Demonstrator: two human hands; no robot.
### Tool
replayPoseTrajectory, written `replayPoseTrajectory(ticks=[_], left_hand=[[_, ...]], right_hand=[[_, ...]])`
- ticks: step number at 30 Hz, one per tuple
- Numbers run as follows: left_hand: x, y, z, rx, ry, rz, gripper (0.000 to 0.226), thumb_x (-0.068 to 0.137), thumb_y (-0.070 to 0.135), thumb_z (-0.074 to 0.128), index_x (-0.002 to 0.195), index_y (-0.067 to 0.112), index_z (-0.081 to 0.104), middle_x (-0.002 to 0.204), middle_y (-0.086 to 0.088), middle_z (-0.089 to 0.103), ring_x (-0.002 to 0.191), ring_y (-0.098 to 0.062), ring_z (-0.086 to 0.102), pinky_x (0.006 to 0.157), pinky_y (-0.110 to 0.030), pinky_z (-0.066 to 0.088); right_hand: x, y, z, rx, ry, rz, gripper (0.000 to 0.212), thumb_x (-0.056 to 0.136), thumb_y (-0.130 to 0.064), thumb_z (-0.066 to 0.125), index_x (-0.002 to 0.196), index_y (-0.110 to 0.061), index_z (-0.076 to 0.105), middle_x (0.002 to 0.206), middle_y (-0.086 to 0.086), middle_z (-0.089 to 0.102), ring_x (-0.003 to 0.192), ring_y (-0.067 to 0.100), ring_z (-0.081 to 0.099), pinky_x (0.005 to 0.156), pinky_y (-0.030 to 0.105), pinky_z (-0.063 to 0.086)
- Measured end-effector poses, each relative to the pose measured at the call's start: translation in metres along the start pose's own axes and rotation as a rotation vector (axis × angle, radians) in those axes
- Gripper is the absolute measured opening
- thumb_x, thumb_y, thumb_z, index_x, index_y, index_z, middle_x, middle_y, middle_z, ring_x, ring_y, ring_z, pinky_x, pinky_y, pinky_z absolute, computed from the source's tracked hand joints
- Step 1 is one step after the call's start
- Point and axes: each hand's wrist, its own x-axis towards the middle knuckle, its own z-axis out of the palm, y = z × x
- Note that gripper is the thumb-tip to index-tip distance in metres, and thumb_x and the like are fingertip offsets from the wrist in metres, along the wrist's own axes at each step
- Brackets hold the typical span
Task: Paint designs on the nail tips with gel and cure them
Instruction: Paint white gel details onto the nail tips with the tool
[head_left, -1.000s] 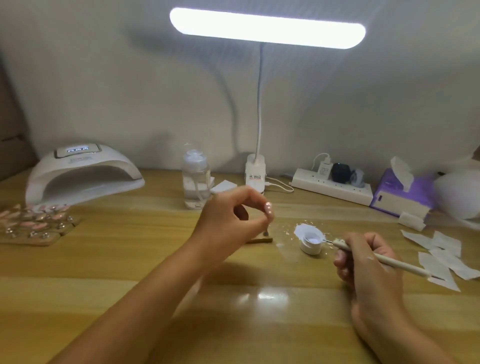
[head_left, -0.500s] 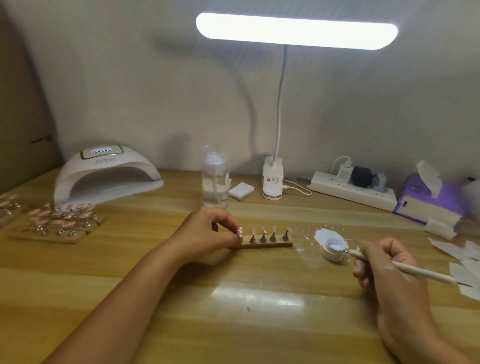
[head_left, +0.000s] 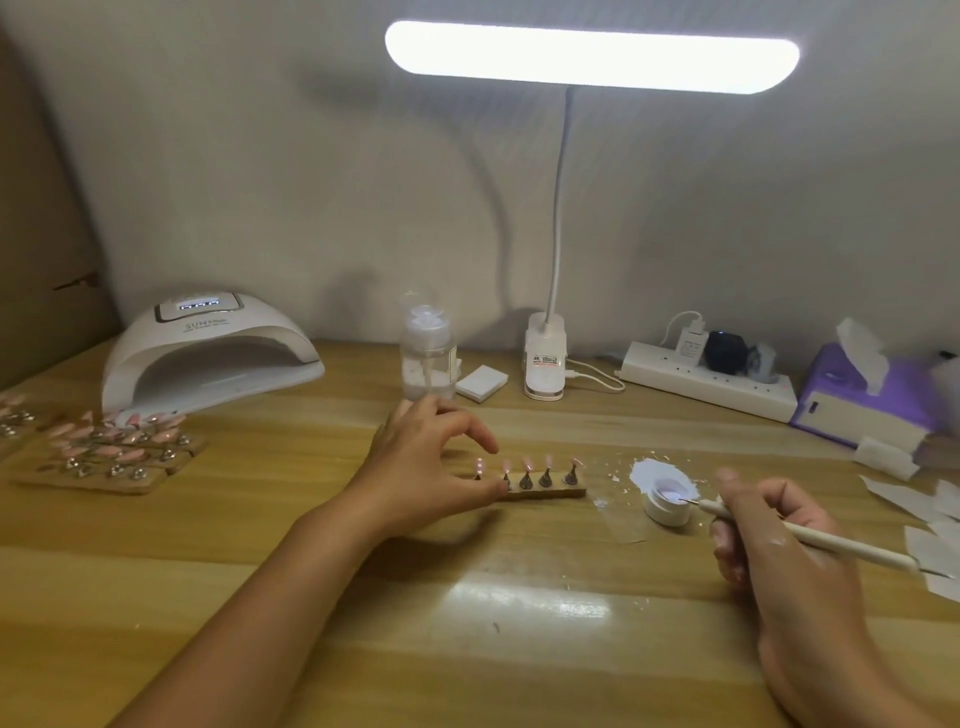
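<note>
Now that the single tip I had pinched up in the air a second ago is back on the holder strip (head_left: 545, 491), all five nail tips (head_left: 527, 464) stand in a row again, just right of my left hand (head_left: 431, 467). That hand has let go: fingers loosely spread, forefinger lifted clear, nothing pinched, thumb tip just touching the strip's near-left end. Can't tell if it's pressing or only resting there.

Right hand (head_left: 779, 551) is curled round the liner brush (head_left: 810, 540) in a pen grip, same as before. Bristle end sits in the open gel pot (head_left: 667, 501), just left of my right fingers, between hand and strip.

My read: one tip done and reseated, brush reloading, next tip to be picked. No cure yet for this row. The curing lamp (head_left: 208, 358) sits well beyond and left of my left hand, mouth empty as far as I can see.

Text:
- curing lamp: "SUN" on the top shell, rest of the wording too small. Display is lit, digits not readable.
- desk lamp clamp (head_left: 544, 364), beyond my left hand: red and white label, unreadable.
- power strip (head_left: 706, 384), beyond my right hand: no legible marking.
</note>
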Motion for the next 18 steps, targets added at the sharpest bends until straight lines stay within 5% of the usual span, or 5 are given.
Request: replayPoseTrajectory(ticks=[9,18], left_hand=[[0.0,0.01,0.01,0.162,0.099,0.021,0.016,0.074,0.054,0.073,0.068,0.052,0.059,0.116,0.027,0.041,0.11,0.002,0.027,0.078,-0.024,0.011],[-0.002,0.015,0.013,0.316,0.148,0.119,0.014,0.076,0.05,0.071,0.071,0.047,0.058,0.121,0.026,0.041,0.117,-0.005,0.027,0.083,-0.024,0.008]], right_hand=[[0.0,0.0,0.001,-0.02,-0.008,-0.008,0.028,0.087,-0.033,0.071,0.077,-0.014,0.052,0.045,-0.004,0.048,0.037,0.003,0.036,0.035,0.013,0.029],[-0.002,-0.001,-0.001,-0.047,-0.035,-0.046,0.024,0.082,-0.033,0.076,0.08,-0.019,0.057,0.054,0.001,0.061,0.045,0.005,0.05,0.041,0.014,0.041]])
